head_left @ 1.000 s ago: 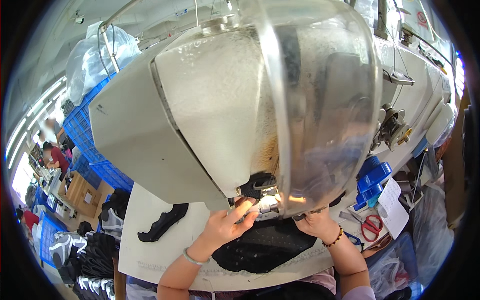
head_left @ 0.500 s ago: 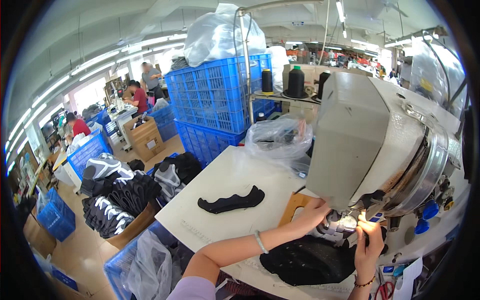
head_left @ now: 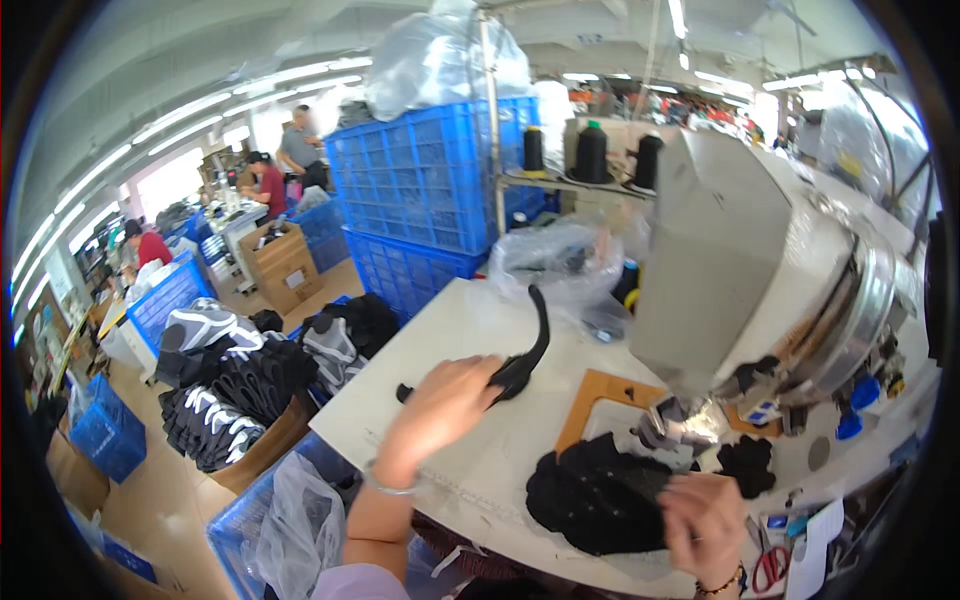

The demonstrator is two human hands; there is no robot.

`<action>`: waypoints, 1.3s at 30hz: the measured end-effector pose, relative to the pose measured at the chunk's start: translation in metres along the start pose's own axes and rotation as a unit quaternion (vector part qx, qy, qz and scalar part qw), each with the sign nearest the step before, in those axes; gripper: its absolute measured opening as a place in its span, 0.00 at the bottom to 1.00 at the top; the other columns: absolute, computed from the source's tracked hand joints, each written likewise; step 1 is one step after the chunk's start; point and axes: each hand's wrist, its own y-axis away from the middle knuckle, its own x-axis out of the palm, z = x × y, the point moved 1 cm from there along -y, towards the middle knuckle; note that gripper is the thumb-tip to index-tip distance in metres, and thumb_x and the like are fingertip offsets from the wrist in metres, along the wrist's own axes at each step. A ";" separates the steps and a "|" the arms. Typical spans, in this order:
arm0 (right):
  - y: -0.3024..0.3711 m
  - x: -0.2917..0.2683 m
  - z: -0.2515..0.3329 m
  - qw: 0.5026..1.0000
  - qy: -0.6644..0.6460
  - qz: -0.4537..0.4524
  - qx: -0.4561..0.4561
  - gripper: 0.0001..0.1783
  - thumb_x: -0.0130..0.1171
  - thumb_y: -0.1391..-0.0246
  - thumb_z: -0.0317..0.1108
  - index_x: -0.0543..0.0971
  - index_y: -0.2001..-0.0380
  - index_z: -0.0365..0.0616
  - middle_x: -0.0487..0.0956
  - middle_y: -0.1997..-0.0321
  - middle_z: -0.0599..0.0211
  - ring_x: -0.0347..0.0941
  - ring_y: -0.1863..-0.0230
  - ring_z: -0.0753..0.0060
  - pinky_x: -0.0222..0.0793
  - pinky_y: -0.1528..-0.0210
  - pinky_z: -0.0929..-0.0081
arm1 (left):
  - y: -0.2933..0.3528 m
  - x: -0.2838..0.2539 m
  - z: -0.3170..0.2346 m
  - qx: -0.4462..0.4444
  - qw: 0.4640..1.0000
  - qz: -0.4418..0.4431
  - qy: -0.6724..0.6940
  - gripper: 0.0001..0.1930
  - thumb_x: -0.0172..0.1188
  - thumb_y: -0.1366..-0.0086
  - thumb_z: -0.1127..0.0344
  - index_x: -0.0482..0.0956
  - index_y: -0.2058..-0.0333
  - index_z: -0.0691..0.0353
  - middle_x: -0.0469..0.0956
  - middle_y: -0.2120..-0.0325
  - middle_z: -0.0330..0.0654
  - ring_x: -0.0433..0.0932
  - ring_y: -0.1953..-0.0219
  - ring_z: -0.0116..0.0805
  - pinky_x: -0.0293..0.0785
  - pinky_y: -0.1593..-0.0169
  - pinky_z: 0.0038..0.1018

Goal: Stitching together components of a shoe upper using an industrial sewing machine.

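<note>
My left hand [head_left: 446, 402] is over the white table, fingers closed on a black curved fabric strip [head_left: 518, 373]. One end of the strip rises off the table; the other pokes out left of the hand. A pile of black fabric pieces [head_left: 590, 500] lies in front of the sewing machine [head_left: 715, 260]. My right hand [head_left: 704, 526] is at the pile's right edge with its fingers bent and blurred; whether they grip any fabric is unclear. Another small black fabric piece [head_left: 746, 466] lies beside the machine's lit needle area [head_left: 690, 422].
An orange-brown frame plate [head_left: 585, 405] surrounds the sewing area. Red-handled scissors [head_left: 769, 568] lie at the lower right. Thread cones [head_left: 592, 155] stand behind, near stacked blue crates [head_left: 410, 185]. A box of black and grey pieces [head_left: 250, 390] stands left of the table. Co-workers sit and stand far left.
My left hand has left the needle area, moved left and taken hold of the black strip, lifting one end. My right hand has come down from the needle to the fabric pile.
</note>
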 end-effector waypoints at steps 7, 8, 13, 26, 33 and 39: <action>-0.024 0.018 0.032 0.988 0.089 0.127 -0.015 0.25 0.69 0.58 0.44 0.78 0.59 0.40 0.78 0.55 0.65 0.73 0.50 0.61 0.59 0.40 0.59 | 0.023 -0.010 -0.055 0.290 0.893 0.296 0.173 0.15 0.57 0.37 0.64 0.72 0.55 0.64 0.76 0.65 0.49 0.74 0.62 0.50 0.70 0.57 0.38; -0.017 0.022 0.019 0.991 0.071 0.117 -0.012 0.21 0.70 0.60 0.43 0.79 0.64 0.42 0.79 0.61 0.67 0.74 0.53 0.62 0.60 0.41 0.57 | 0.020 -0.005 -0.064 0.251 0.905 0.283 0.195 0.16 0.58 0.38 0.64 0.71 0.53 0.62 0.76 0.65 0.49 0.74 0.62 0.49 0.70 0.58 0.38; -0.007 0.000 -0.010 0.993 -0.007 0.099 0.060 0.10 0.67 0.55 0.34 0.78 0.75 0.40 0.79 0.66 0.65 0.75 0.60 0.62 0.64 0.45 0.60 | 0.009 0.028 -0.087 0.161 0.947 0.154 0.232 0.21 0.63 0.41 0.65 0.73 0.49 0.55 0.79 0.67 0.43 0.77 0.67 0.39 0.73 0.62 0.30; 0.014 -0.009 -0.042 0.878 -0.280 0.114 0.371 0.10 0.62 0.44 0.33 0.79 0.67 0.36 0.73 0.77 0.75 0.62 0.74 0.87 0.59 0.73 0.84 | -0.003 0.071 -0.096 0.077 0.805 0.227 0.542 0.19 0.54 0.34 0.73 0.66 0.45 0.62 0.68 0.69 0.31 0.65 0.69 0.15 0.63 0.64 0.15; 0.015 -0.004 -0.046 0.874 -0.304 0.111 0.363 0.09 0.61 0.44 0.33 0.79 0.68 0.36 0.72 0.77 0.77 0.61 0.74 0.89 0.58 0.73 0.84 | -0.002 0.073 -0.095 0.062 0.792 0.215 0.568 0.19 0.57 0.37 0.75 0.67 0.47 0.64 0.71 0.72 0.33 0.67 0.70 0.17 0.61 0.66 0.16; 0.019 -0.002 -0.046 0.883 -0.289 0.111 0.352 0.08 0.62 0.46 0.32 0.79 0.69 0.37 0.75 0.75 0.72 0.66 0.72 0.82 0.61 0.69 0.81 | 0.000 0.074 -0.095 0.075 0.798 0.203 0.563 0.16 0.55 0.35 0.74 0.69 0.48 0.63 0.70 0.69 0.33 0.66 0.70 0.17 0.64 0.65 0.16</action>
